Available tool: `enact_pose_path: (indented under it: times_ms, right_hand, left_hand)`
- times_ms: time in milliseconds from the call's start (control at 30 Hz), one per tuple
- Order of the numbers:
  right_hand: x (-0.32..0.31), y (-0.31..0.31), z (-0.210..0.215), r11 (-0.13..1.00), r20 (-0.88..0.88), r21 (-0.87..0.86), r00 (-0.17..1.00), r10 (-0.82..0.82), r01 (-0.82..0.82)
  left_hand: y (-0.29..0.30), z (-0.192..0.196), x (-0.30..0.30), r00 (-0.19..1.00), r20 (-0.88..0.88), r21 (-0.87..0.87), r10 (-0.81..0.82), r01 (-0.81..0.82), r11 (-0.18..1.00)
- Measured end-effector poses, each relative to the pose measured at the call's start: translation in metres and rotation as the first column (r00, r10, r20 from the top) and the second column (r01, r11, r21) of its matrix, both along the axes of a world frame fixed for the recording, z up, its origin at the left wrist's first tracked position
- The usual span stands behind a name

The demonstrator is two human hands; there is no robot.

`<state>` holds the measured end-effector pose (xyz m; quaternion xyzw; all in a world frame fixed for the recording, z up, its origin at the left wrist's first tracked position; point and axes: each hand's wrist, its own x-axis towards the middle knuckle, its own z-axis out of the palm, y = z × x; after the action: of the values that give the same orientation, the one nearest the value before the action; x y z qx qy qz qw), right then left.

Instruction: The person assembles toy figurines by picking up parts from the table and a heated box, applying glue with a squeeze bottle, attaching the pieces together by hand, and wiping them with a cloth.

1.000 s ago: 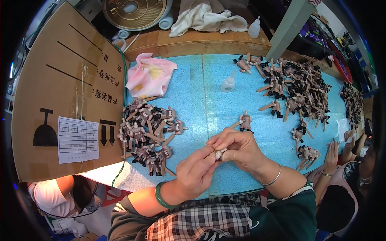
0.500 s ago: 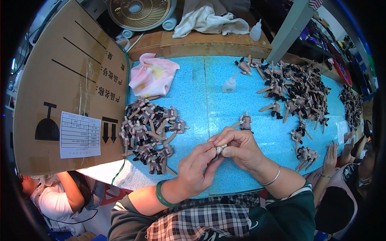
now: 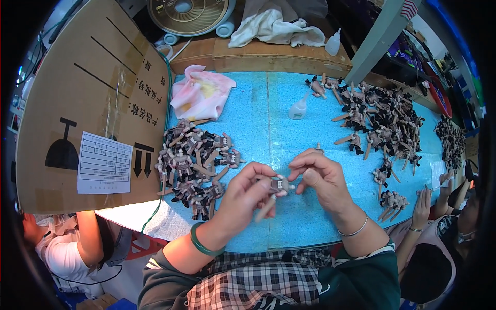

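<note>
A small brown-and-white doll figure (image 3: 279,185) with a tan flat stick lies sideways in my left hand (image 3: 238,195), pinched between thumb and fingers above the blue mat. Just past the figure's pale end, my right hand (image 3: 326,181) has its thumb and fingers apart, with nothing visible between them. Part of another figure (image 3: 319,148) shows on the mat behind my right hand. To the left lies a heap of similar figures (image 3: 182,161), some with sticks showing. A larger heap (image 3: 385,116) spreads across the right side.
A large cardboard box (image 3: 67,98) stands along the left edge. The blue mat (image 3: 253,124) bears a pink cloth (image 3: 202,93) and a small white squeeze bottle (image 3: 298,109). Behind are a fan (image 3: 186,18), a white rag (image 3: 279,32) and another bottle (image 3: 333,43). People sit on both sides.
My hands have drawn apart. The right one has let go of the figure, which now shows lengthwise in my left hand. The view has shifted slightly.
</note>
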<state>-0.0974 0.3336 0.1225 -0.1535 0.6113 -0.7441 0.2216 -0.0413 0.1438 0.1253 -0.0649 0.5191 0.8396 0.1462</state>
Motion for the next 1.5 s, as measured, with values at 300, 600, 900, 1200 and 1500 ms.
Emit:
enact_pose_path:
  times_ms: [300, 600, 900, 1200, 1500]
  right_hand:
    - [0.000, -0.001, 0.005, 0.983, -0.299, 0.162, 0.946, 0.128, -0.082]
    - [0.002, 0.000, 0.003, 0.974, -0.124, 0.130, 0.972, 0.202, -0.186]
    - [0.001, -0.004, -0.003, 0.974, -0.105, 0.117, 0.972, 0.208, -0.196]
    - [-0.002, -0.004, -0.004, 0.971, -0.123, 0.104, 0.966, 0.228, -0.216]
    - [-0.002, -0.002, -0.002, 0.970, -0.174, 0.110, 0.957, 0.234, -0.217]
  left_hand:
    - [-0.003, -0.014, -0.003, 0.971, 0.217, 0.300, -0.105, 0.036, 0.953]
    - [0.003, -0.012, -0.001, 0.919, 0.358, 0.256, -0.163, 0.071, 0.964]
    - [0.005, -0.019, 0.003, 0.918, 0.361, 0.256, -0.163, 0.071, 0.964]
    - [0.005, -0.018, 0.004, 0.921, 0.336, 0.273, -0.198, 0.106, 0.956]
    - [0.006, -0.021, 0.005, 0.924, 0.323, 0.254, -0.205, 0.124, 0.959]
